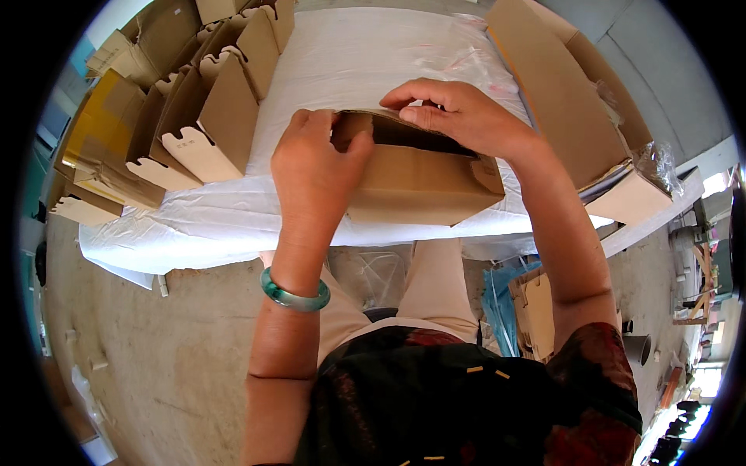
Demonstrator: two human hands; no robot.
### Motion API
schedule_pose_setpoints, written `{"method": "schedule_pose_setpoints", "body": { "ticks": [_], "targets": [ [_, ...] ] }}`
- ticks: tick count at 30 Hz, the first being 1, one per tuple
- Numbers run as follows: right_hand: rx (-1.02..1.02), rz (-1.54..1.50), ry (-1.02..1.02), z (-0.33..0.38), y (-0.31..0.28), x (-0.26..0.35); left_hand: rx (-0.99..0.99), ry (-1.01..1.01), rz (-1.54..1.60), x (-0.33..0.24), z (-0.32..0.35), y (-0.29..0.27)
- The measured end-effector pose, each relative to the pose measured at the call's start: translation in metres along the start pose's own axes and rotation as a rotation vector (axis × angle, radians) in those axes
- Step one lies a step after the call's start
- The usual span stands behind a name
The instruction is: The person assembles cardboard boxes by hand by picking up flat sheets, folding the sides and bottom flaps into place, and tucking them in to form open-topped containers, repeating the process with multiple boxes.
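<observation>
A brown cardboard box (pixel 423 183), long and narrow with its top uncovered, sits in front of me at the near edge of the white-covered table (pixel 334 54). My left hand (pixel 320 159) is closed round the box's left end, its thumb at the inner side. At the far long wall, my right hand (pixel 458 113) bends its fingers and thumb over the upper edge, gripping it. Shadow hides most of the box's inside. A green bangle (pixel 295 292) circles my left wrist.
Several similar cardboard boxes (pixel 221 116) stand packed together at the table's left. On the right lies a large long carton (pixel 556 101) with clear plastic film (pixel 659 167) at its near end. Below the table, flat cardboard pieces (pixel 535 311) stand beside a blue plastic bag (pixel 501 307).
</observation>
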State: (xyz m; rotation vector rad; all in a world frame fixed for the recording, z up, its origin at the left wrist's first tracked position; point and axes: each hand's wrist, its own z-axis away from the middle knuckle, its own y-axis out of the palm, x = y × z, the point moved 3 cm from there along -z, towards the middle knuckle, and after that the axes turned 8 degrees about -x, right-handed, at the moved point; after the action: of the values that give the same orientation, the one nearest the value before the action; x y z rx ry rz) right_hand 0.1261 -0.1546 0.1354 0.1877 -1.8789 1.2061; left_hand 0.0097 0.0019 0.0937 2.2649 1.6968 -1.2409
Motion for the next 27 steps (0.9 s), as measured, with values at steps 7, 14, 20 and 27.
{"method": "schedule_pose_setpoints", "body": {
  "ticks": [7, 14, 20, 27],
  "targets": [
    [-0.187, 0.133, -0.084, 0.009, 0.014, 0.001, -0.045, 0.092, -0.056, 0.0, 0.005, 0.003],
    [-0.026, 0.384, -0.284, -0.009, 0.016, 0.027, -0.049, 0.171, -0.145, -0.001, 0.005, 0.001],
    [-0.243, 0.45, -0.328, -0.006, 0.03, 0.018, -0.005, 0.172, -0.225, -0.011, 0.002, 0.002],
    [-0.413, 0.337, -0.351, -0.003, 0.034, 0.012, -0.01, 0.143, -0.28, -0.013, 0.001, 0.004]
  ]
}}
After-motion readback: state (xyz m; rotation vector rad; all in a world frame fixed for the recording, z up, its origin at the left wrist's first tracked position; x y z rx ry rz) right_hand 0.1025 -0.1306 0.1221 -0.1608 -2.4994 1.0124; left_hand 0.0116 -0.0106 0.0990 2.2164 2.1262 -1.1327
